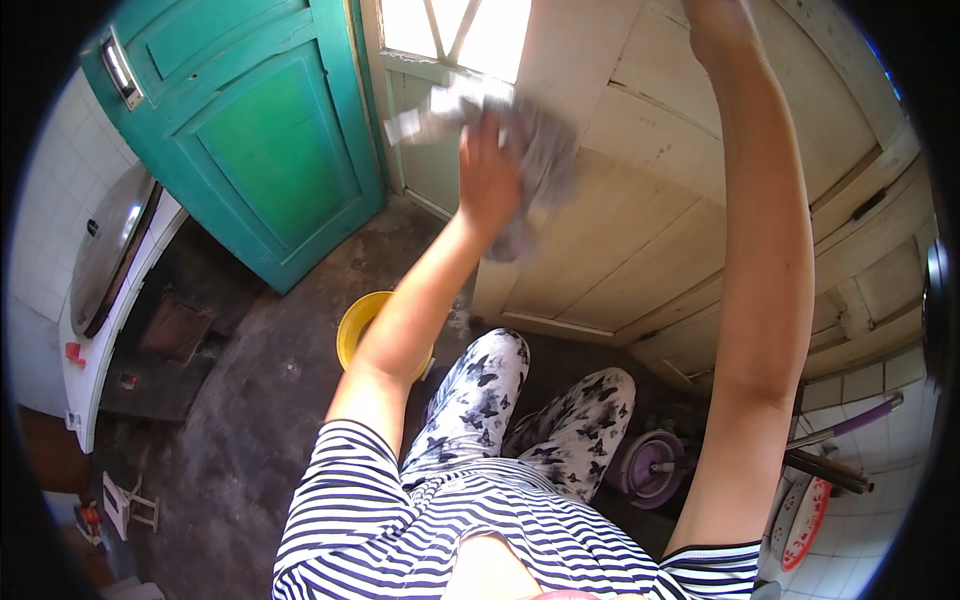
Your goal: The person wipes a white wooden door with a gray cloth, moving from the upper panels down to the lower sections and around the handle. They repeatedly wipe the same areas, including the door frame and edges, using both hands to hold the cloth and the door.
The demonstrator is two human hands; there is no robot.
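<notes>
My left hand [489, 176] is closed around a crumpled grey cloth [546, 150], blurred by motion. Cloth and hand are in front of the pale wooden panelled door or cabinet [645, 225], close to a bright window pane [495, 34]. Whether the cloth touches the wood or the pane cannot be made out. Raised at the top edge of the view, my right hand [724, 30] is partly cut off and blurred near the upper panels. Its fingers are out of sight. Below my left forearm, a yellow bucket [351, 330] stands on the dark floor, partly covered by the arm.
A green panelled door [259, 150] stands at the left. Beyond it is a white-tiled stove counter [84, 397] with a large metal lid [116, 247]. A purple mop bucket [654, 465] sits right of my knees. A small folding stool [131, 502] is at lower left.
</notes>
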